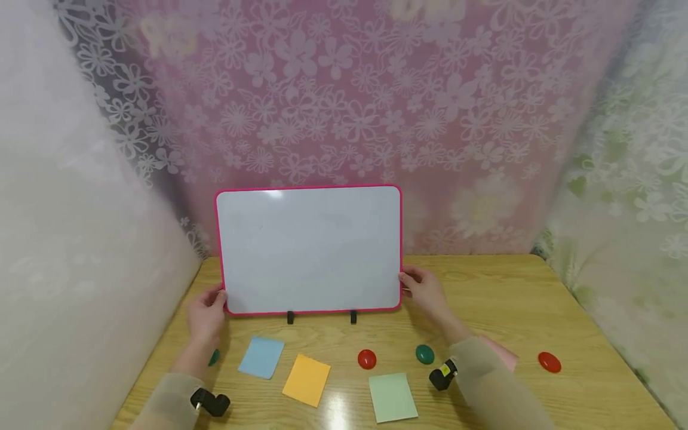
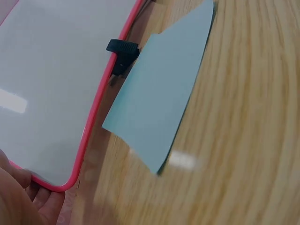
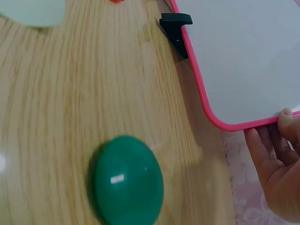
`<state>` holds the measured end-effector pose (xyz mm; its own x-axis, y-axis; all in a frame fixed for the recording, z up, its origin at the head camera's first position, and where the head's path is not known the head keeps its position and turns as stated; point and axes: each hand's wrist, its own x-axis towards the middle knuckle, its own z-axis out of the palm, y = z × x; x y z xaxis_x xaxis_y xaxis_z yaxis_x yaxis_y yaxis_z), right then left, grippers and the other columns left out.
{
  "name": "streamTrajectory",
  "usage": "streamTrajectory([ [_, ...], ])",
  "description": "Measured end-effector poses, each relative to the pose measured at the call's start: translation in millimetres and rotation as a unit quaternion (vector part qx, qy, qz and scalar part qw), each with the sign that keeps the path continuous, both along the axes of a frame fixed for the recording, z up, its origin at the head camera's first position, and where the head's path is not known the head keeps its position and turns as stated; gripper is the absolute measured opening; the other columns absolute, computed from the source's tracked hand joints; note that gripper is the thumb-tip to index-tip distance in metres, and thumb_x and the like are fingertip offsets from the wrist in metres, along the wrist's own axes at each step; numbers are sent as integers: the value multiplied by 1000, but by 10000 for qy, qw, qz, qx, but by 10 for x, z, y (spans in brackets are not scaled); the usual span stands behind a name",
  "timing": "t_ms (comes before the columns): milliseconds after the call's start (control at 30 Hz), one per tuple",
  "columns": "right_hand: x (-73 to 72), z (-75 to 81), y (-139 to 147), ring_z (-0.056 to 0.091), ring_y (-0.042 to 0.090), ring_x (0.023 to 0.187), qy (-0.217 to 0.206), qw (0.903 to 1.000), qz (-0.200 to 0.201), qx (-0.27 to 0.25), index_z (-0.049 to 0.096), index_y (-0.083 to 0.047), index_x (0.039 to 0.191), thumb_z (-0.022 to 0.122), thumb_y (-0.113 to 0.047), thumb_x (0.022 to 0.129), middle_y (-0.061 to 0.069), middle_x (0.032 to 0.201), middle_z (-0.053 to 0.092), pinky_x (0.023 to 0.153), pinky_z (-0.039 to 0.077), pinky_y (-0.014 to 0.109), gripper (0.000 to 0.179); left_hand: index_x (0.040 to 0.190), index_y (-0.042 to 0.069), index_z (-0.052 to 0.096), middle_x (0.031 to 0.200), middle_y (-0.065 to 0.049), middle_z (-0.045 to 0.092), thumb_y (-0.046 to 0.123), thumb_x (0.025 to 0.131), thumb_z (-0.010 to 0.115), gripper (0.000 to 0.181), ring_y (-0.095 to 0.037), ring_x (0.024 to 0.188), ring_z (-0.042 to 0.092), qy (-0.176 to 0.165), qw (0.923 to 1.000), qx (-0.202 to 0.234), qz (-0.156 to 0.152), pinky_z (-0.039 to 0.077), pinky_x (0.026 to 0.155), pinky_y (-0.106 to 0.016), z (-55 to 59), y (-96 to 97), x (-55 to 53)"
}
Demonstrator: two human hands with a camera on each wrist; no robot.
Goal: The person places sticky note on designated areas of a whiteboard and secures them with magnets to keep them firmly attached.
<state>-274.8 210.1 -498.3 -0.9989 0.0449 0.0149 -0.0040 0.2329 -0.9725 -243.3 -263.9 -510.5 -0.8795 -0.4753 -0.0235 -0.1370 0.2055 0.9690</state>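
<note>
A whiteboard (image 1: 312,251) with a pink frame stands upright near the back of the table, its lower edge in two black stand feet (image 1: 290,317). My left hand (image 1: 206,313) grips the board's lower left side, thumb on the front and fingers behind. On the opposite side my right hand (image 1: 424,292) pinches the right edge near the bottom corner, as the right wrist view also shows. The board's face is blank apart from a glare spot. In the left wrist view one black foot (image 2: 124,54) hooks over the pink rim beside a blue sticky note (image 2: 161,89).
In front of the board lie an orange note (image 1: 307,380), a pale green note (image 1: 393,398), a red magnet-like disc (image 1: 367,359) and a green one (image 1: 424,354). A pink note (image 1: 500,352) is partly behind my right sleeve. Another red disc (image 1: 549,362) lies far right.
</note>
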Motion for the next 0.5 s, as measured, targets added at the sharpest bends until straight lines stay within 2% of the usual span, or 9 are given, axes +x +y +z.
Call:
streamTrajectory([
  [167, 23, -1, 152, 71, 31, 110, -7, 9999, -55, 149, 61, 12, 137, 57, -13, 112, 29, 129, 67, 95, 61, 45, 35, 139, -2, 66, 135, -23, 65, 16, 111, 59, 34, -22, 114, 58, 14, 9998, 122, -172, 47, 80, -12, -4, 153, 21],
  [500, 62, 1, 455, 71, 28, 109, 8, 9986, -209, 480, 60, 11, 139, 57, -15, 113, 29, 129, 66, 93, 61, 44, 37, 137, -3, 67, 131, -21, 64, 12, 110, 60, 32, -22, 112, 57, 177, 9986, 419, -262, 52, 88, -19, 1, 449, -42],
])
